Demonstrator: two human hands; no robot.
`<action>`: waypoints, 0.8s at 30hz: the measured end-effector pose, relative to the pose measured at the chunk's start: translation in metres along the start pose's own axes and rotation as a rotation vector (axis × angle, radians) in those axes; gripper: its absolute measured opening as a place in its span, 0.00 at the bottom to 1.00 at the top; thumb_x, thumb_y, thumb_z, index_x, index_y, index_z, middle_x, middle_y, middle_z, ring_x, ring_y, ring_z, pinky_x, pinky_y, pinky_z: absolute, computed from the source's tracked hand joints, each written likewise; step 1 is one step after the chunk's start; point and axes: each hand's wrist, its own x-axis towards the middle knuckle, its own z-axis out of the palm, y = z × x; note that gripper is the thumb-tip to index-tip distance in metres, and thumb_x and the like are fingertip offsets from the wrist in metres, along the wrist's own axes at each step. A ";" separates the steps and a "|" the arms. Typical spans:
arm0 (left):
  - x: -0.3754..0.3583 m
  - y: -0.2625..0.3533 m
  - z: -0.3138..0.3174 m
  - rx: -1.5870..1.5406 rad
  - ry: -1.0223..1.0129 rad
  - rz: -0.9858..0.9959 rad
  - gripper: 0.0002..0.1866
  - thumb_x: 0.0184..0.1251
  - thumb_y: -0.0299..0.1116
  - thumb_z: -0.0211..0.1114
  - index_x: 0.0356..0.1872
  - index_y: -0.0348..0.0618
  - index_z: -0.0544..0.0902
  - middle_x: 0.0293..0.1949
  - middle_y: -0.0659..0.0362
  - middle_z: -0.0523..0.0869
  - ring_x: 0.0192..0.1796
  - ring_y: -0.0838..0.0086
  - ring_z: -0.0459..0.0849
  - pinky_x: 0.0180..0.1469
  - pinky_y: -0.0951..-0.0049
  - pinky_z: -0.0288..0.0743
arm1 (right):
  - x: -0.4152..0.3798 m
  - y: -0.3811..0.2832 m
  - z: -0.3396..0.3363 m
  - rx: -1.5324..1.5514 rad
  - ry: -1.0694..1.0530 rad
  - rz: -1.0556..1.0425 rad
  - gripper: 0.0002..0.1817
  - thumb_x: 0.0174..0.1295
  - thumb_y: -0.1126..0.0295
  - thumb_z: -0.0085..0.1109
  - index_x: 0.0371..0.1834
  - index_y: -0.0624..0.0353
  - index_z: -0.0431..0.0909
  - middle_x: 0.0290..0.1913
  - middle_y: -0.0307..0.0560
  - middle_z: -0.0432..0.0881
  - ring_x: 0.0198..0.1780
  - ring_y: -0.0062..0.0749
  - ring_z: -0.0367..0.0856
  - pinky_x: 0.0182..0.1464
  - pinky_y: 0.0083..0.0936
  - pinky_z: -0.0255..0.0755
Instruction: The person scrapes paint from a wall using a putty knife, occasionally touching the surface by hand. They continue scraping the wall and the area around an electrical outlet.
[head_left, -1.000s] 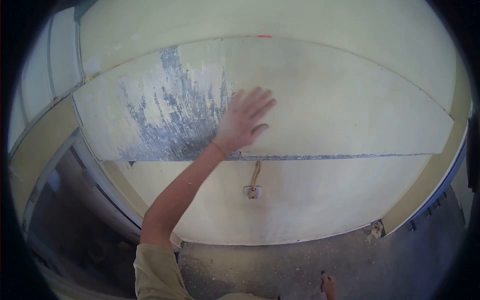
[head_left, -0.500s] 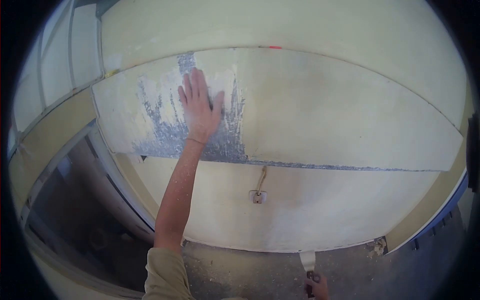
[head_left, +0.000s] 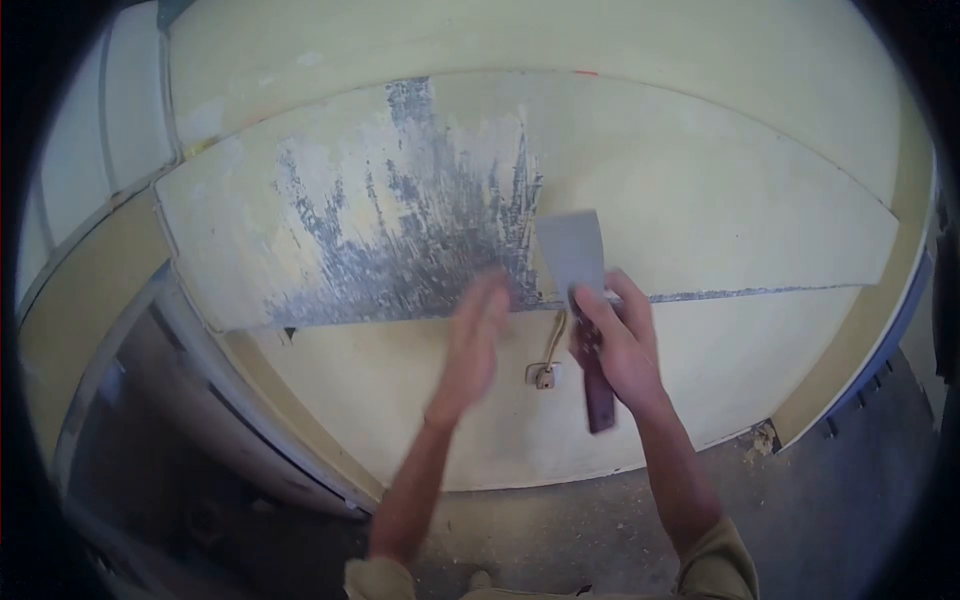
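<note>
A wide scraper (head_left: 573, 250) with a dark handle is upright in my right hand (head_left: 627, 345), its broad blade up in front of the cream panel (head_left: 700, 200). My fingers wrap round the handle near the blade. My left hand (head_left: 477, 345) is blurred, with its fingers extended and nothing seen in it, near the panel's lower edge. Left of the blade, the panel carries a rough grey patch (head_left: 400, 230) with streaks of pale coating around it.
Below the panel, a cable comes down to a small wall box (head_left: 544, 375). A dark opening (head_left: 170, 420) lies at the left. Crumbs and debris (head_left: 762, 440) lie on the grey floor (head_left: 560, 530).
My left hand has come down off the grey patch. My right hand has risen from low down with the scraper to the front of the panel. The view has shifted slightly.
</note>
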 end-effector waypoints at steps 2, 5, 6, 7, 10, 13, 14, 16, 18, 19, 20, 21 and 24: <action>-0.042 0.025 0.016 -0.555 -0.156 -0.310 0.28 0.77 0.41 0.53 0.71 0.42 0.59 0.50 0.45 0.81 0.52 0.59 0.84 0.48 0.62 0.80 | 0.032 0.005 0.034 -0.041 0.033 -0.031 0.12 0.72 0.64 0.55 0.47 0.64 0.76 0.28 0.40 0.79 0.26 0.21 0.76 0.28 0.23 0.69; -0.045 0.047 0.007 -0.653 -0.236 -0.353 0.20 0.78 0.39 0.52 0.63 0.40 0.64 0.40 0.48 0.83 0.37 0.65 0.87 0.33 0.72 0.82 | 0.071 0.015 0.073 -0.162 0.081 -0.129 0.19 0.70 0.61 0.58 0.57 0.63 0.72 0.29 0.42 0.80 0.30 0.20 0.77 0.32 0.19 0.70; -0.042 0.048 0.001 -0.629 -0.225 -0.350 0.15 0.78 0.37 0.51 0.57 0.39 0.66 0.36 0.50 0.83 0.29 0.68 0.87 0.27 0.76 0.80 | 0.078 0.014 0.088 -0.113 0.122 -0.203 0.20 0.70 0.61 0.59 0.56 0.64 0.73 0.31 0.41 0.81 0.32 0.19 0.77 0.33 0.19 0.70; -0.037 0.047 -0.004 -0.635 -0.238 -0.354 0.15 0.78 0.37 0.51 0.57 0.39 0.66 0.36 0.50 0.83 0.29 0.68 0.87 0.27 0.76 0.80 | 0.086 0.015 0.097 -0.070 0.156 -0.224 0.18 0.69 0.62 0.60 0.54 0.64 0.74 0.33 0.41 0.81 0.33 0.18 0.77 0.34 0.19 0.70; -0.013 0.047 -0.020 -0.512 -0.120 -0.179 0.10 0.78 0.34 0.50 0.48 0.38 0.67 0.29 0.53 0.81 0.23 0.72 0.83 0.21 0.77 0.75 | 0.108 0.013 0.112 -0.038 0.198 -0.229 0.16 0.67 0.63 0.62 0.49 0.64 0.76 0.35 0.43 0.83 0.33 0.19 0.78 0.33 0.19 0.71; 0.012 0.047 -0.040 -0.442 -0.208 -0.206 0.12 0.77 0.36 0.48 0.51 0.40 0.67 0.25 0.53 0.80 0.20 0.68 0.82 0.20 0.71 0.78 | 0.130 0.010 0.120 -0.029 0.264 -0.265 0.12 0.66 0.66 0.62 0.43 0.64 0.76 0.33 0.45 0.83 0.30 0.21 0.79 0.32 0.21 0.71; 0.020 0.046 -0.042 -0.424 -0.183 -0.176 0.11 0.77 0.36 0.49 0.49 0.40 0.67 0.24 0.53 0.80 0.19 0.69 0.82 0.20 0.71 0.77 | 0.136 0.010 0.122 -0.012 0.324 -0.316 0.09 0.66 0.68 0.61 0.38 0.65 0.78 0.30 0.47 0.83 0.28 0.22 0.78 0.30 0.23 0.71; 0.034 0.049 -0.043 -0.408 -0.166 -0.148 0.10 0.77 0.37 0.49 0.47 0.39 0.67 0.23 0.54 0.79 0.18 0.71 0.81 0.19 0.71 0.76 | 0.146 0.007 0.123 -0.019 0.376 -0.334 0.10 0.65 0.68 0.61 0.38 0.66 0.78 0.30 0.46 0.83 0.27 0.22 0.78 0.30 0.23 0.71; 0.043 0.058 -0.042 -0.387 -0.150 -0.191 0.12 0.78 0.39 0.49 0.47 0.39 0.67 0.21 0.55 0.78 0.17 0.71 0.80 0.19 0.71 0.77 | 0.153 0.007 0.118 -0.031 0.422 -0.353 0.10 0.64 0.68 0.62 0.37 0.67 0.78 0.29 0.46 0.83 0.27 0.21 0.77 0.30 0.22 0.70; 0.043 0.059 -0.040 -0.391 -0.153 -0.188 0.12 0.78 0.39 0.49 0.47 0.39 0.67 0.21 0.55 0.78 0.17 0.71 0.80 0.19 0.71 0.77 | 0.158 0.007 0.116 -0.025 0.390 -0.340 0.10 0.64 0.69 0.61 0.36 0.67 0.79 0.29 0.45 0.84 0.27 0.20 0.77 0.29 0.22 0.69; 0.043 0.060 -0.036 -0.381 -0.126 -0.182 0.13 0.79 0.39 0.48 0.46 0.39 0.67 0.21 0.55 0.78 0.17 0.72 0.80 0.18 0.71 0.77 | 0.160 0.007 0.115 -0.018 0.357 -0.326 0.10 0.63 0.70 0.61 0.35 0.68 0.80 0.29 0.45 0.84 0.27 0.20 0.76 0.29 0.22 0.68; 0.042 0.060 -0.032 -0.371 -0.097 -0.176 0.13 0.79 0.40 0.48 0.45 0.38 0.68 0.21 0.55 0.77 0.17 0.72 0.80 0.17 0.71 0.77 | 0.162 0.007 0.114 -0.019 0.356 -0.329 0.10 0.63 0.70 0.61 0.35 0.68 0.80 0.29 0.45 0.84 0.27 0.20 0.76 0.29 0.22 0.68; 0.048 0.052 -0.025 -0.160 -0.005 -0.050 0.14 0.79 0.40 0.47 0.43 0.37 0.70 0.20 0.56 0.77 0.16 0.74 0.79 0.15 0.72 0.76 | 0.163 -0.001 0.118 -0.069 0.359 -0.386 0.10 0.64 0.68 0.63 0.33 0.66 0.81 0.25 0.41 0.81 0.23 0.18 0.74 0.25 0.18 0.65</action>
